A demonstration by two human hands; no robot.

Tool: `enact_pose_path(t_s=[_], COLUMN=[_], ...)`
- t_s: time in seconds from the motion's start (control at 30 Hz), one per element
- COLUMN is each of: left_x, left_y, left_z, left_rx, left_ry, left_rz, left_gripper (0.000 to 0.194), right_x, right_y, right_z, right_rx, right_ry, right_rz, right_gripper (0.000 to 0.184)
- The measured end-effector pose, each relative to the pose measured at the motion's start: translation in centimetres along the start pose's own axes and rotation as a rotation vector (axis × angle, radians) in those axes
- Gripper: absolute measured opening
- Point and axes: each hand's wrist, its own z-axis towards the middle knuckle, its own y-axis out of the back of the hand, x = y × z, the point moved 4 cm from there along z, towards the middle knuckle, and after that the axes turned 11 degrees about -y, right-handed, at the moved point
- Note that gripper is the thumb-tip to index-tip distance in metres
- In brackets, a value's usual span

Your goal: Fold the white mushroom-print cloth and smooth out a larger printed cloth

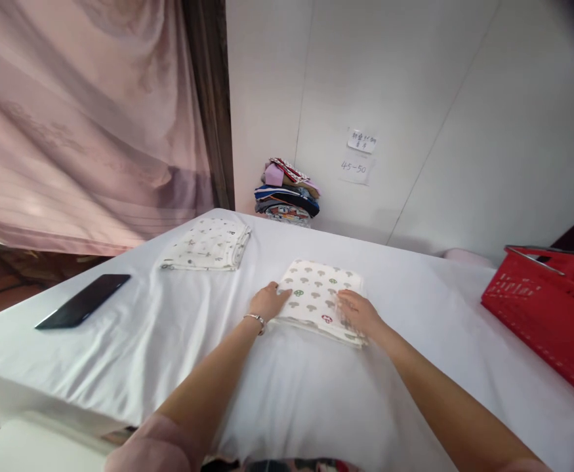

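A folded white cloth point(316, 295) printed with grey mushrooms and a few green and red ones lies flat on the white-covered table, right in front of me. My left hand point(267, 303), with a bracelet at the wrist, grips the cloth's left edge, its thumb resting on top. On the opposite side, my right hand point(360, 313) lies over the right edge with fingers stretched out on the fabric, slightly blurred. Further left lies a second folded white cloth point(208, 244) with a small dark print, apart from both hands.
A dark phone or tablet point(84, 301) lies near the table's left edge. At the right stands a red plastic basket point(542, 314). Beyond the far edge rises a stack of folded clothes point(289, 193) against the white wall. A pink curtain point(84, 118) hangs at the left.
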Motion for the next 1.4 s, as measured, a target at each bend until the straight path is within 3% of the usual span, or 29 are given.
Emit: enact_pose_path(t_s=[0.07, 0.17, 0.3, 0.4, 0.53, 0.77, 1.13, 1.4], left_x=[-0.4, -2.2, -5.3, -7.7, -10.8, -14.6, -15.6, -15.5], left_y=[0.5, 1.0, 0.2, -1.2, -3.2, -6.0, -6.4, -6.9], left_z=[-0.5, -2.1, -4.9, -6.2, -6.3, -6.0, -6.2, -6.9], left_rx=[-0.124, -0.278, -0.222, -0.138, -0.051, 0.0, -0.067, -0.067], left_ry=[-0.097, -0.391, -0.78, -0.906, -0.925, -0.953, -0.828, -0.848], left_rz=[-0.009, 0.009, 0.052, 0.059, 0.024, 0.011, -0.015, -0.09], left_gripper=[0.049, 0.04, 0.033, 0.03, 0.027, 0.023, 0.023, 0.023], right_x=[-0.9, -1.8, -3.0, -4.1, -4.7, -4.7, -4.7, -4.7], right_y=[1.0, 2.2, 2.9, 2.6, 1.6, 0.5, 0.3, 0.1], right_z=[-2.5, -5.9, -8.2, -8.3, -8.0, -8.6, -9.1, -8.9], right_rx=[-0.063, -0.154, -0.26, -0.242, -0.13, -0.063, -0.068, -0.046], right_ry=[0.039, 0.112, 0.01, -0.2, -0.402, -0.45, -0.397, -0.383], right_rz=[0.052, 0.076, 0.151, 0.281, 0.454, 0.533, 0.708, 0.854], right_gripper=[0.031, 0.026, 0.024, 0.023, 0.018, 0.016, 0.024, 0.026])
